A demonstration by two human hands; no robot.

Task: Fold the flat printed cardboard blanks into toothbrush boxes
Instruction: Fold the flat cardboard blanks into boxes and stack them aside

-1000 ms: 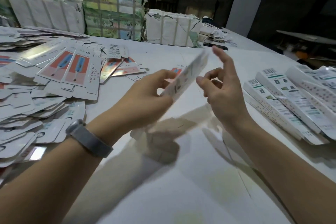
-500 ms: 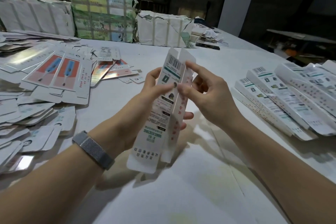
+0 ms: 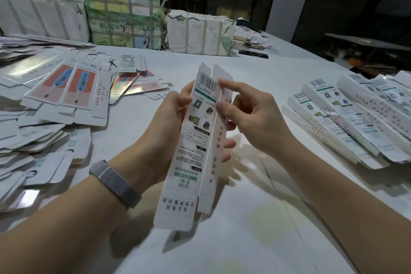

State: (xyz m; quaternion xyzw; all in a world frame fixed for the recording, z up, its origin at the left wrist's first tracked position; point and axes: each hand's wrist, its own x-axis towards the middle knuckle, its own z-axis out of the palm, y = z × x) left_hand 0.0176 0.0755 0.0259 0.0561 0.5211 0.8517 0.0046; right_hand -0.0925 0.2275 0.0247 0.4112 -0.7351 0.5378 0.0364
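You hold one cardboard blank (image 3: 195, 140) upright above the white worktop (image 3: 255, 240), between both hands.

Your left hand (image 3: 164, 131) grips its left edge, with the fingers curled behind. Your right hand (image 3: 251, 118) pinches the side panel with red print near the top, thumb and index finger closed on it. Flat blanks (image 3: 66, 89) lie at the left, folded boxes (image 3: 347, 115) at the right.
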